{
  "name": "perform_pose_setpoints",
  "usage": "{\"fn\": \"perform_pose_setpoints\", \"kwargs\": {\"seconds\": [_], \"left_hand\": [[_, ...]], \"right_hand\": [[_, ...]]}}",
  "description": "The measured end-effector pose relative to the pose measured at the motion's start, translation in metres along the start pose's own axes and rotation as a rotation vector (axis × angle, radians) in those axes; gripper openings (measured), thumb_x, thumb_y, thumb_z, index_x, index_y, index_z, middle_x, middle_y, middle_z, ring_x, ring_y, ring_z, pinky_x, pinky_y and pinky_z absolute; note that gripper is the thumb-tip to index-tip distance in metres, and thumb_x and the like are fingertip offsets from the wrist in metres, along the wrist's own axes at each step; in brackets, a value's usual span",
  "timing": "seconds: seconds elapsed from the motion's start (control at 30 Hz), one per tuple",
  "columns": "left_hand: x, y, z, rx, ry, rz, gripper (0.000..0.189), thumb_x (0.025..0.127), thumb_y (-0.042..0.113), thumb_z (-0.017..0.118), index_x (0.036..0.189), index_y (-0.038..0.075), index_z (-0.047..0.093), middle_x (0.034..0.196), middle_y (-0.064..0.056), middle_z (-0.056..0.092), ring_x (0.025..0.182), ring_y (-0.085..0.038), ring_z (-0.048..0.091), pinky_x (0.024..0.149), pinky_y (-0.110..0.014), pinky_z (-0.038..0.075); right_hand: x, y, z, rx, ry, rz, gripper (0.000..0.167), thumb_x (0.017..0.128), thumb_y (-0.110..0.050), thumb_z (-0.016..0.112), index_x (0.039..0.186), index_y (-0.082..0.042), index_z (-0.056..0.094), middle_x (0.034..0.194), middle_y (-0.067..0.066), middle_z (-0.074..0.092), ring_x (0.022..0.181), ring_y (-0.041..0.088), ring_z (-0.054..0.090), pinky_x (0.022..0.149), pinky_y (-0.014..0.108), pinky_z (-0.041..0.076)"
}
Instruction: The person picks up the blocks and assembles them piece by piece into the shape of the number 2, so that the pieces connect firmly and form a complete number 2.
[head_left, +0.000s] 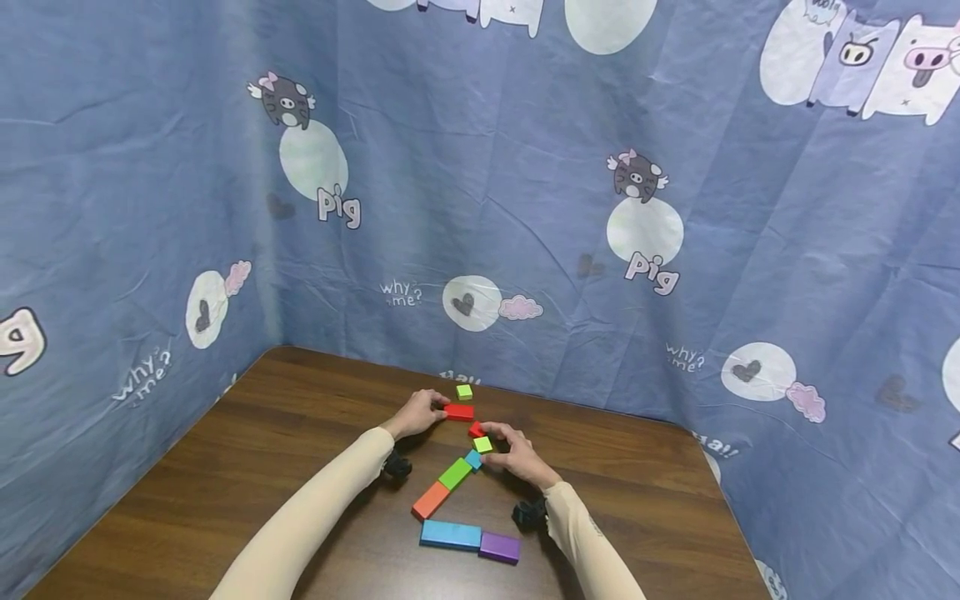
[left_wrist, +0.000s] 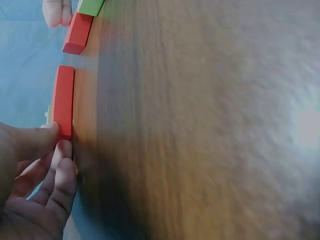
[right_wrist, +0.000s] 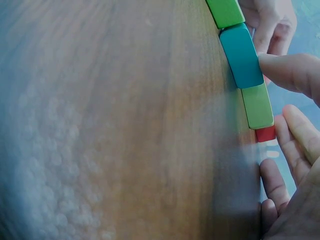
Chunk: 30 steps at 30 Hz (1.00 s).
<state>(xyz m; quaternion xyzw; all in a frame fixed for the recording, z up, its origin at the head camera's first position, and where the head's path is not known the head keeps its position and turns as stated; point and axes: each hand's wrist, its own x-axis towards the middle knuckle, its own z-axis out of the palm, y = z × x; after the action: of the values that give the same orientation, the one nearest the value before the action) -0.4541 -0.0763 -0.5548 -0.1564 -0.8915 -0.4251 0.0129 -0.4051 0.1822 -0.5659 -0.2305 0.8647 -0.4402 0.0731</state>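
On the far part of the table, my left hand (head_left: 417, 415) pinches the left end of a long red block (head_left: 460, 412) between thumb and fingers. A lime block (head_left: 464, 392) lies just behind it. My right hand (head_left: 522, 461) is at the right side of a line of blocks, fingers fairly straight. Its thumb touches the small blue block (right_wrist: 242, 56) in the right wrist view, and its index fingertip is at a small red block (right_wrist: 266, 133). Between those two sits another lime block (right_wrist: 258, 106). A gap separates the two red blocks in the left wrist view.
The line runs on toward me with a green block (head_left: 455, 474) and an orange block (head_left: 431, 500). Nearer still, a long blue block (head_left: 450, 535) meets a purple block (head_left: 499, 547) end to end. Blue printed curtain (head_left: 480, 208) hangs behind the wooden table (head_left: 630, 517).
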Motion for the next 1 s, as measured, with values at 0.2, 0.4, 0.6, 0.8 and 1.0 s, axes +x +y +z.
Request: {"fn": "perform_pose_setpoints", "kwargs": {"seconds": [0.2, 0.4, 0.6, 0.8, 1.0], "left_hand": [[-0.011, -0.006, -0.005, -0.013, 0.015, 0.002, 0.025, 0.086, 0.004, 0.069, 0.111, -0.002, 0.068, 0.108, -0.013, 0.068, 0.096, -0.023, 0.063, 0.083, -0.037, 0.05], [-0.022, -0.008, -0.01, -0.066, -0.013, -0.014, 0.026, 0.086, 0.003, 0.068, 0.112, -0.001, 0.067, 0.108, -0.013, 0.068, 0.083, -0.014, 0.061, 0.074, -0.03, 0.05], [-0.028, -0.007, -0.013, -0.058, -0.016, 0.005, 0.026, 0.086, 0.004, 0.069, 0.111, -0.001, 0.068, 0.106, -0.012, 0.068, 0.081, -0.012, 0.061, 0.072, -0.028, 0.05], [-0.03, -0.008, -0.012, -0.064, -0.02, 0.006, 0.027, 0.087, 0.005, 0.068, 0.113, -0.001, 0.067, 0.11, -0.014, 0.068, 0.085, -0.014, 0.062, 0.075, -0.03, 0.051], [-0.033, -0.008, -0.01, -0.061, -0.009, 0.01, 0.027, 0.087, 0.003, 0.067, 0.114, -0.001, 0.066, 0.111, -0.015, 0.068, 0.086, -0.015, 0.063, 0.075, -0.03, 0.051]], "right_hand": [[-0.001, -0.001, 0.001, 0.02, -0.014, -0.008, 0.057, 0.082, -0.027, 0.075, 0.135, -0.021, 0.052, 0.131, 0.004, 0.055, 0.119, 0.025, 0.041, 0.096, 0.052, 0.02], [0.0, 0.002, 0.002, 0.024, -0.015, -0.015, 0.057, 0.083, -0.026, 0.075, 0.135, -0.021, 0.052, 0.131, 0.005, 0.054, 0.119, 0.027, 0.041, 0.096, 0.053, 0.019], [0.001, 0.002, 0.0, -0.014, -0.003, -0.018, 0.058, 0.081, -0.031, 0.075, 0.134, -0.023, 0.053, 0.129, 0.003, 0.056, 0.119, 0.025, 0.042, 0.096, 0.05, 0.022], [0.0, 0.001, 0.001, -0.008, -0.009, -0.004, 0.058, 0.083, -0.027, 0.074, 0.135, -0.021, 0.051, 0.131, 0.006, 0.054, 0.121, 0.028, 0.041, 0.097, 0.053, 0.02], [-0.002, 0.001, 0.001, -0.019, -0.002, -0.051, 0.057, 0.083, -0.033, 0.073, 0.135, -0.019, 0.052, 0.128, 0.008, 0.055, 0.116, 0.028, 0.043, 0.094, 0.052, 0.022]]}}
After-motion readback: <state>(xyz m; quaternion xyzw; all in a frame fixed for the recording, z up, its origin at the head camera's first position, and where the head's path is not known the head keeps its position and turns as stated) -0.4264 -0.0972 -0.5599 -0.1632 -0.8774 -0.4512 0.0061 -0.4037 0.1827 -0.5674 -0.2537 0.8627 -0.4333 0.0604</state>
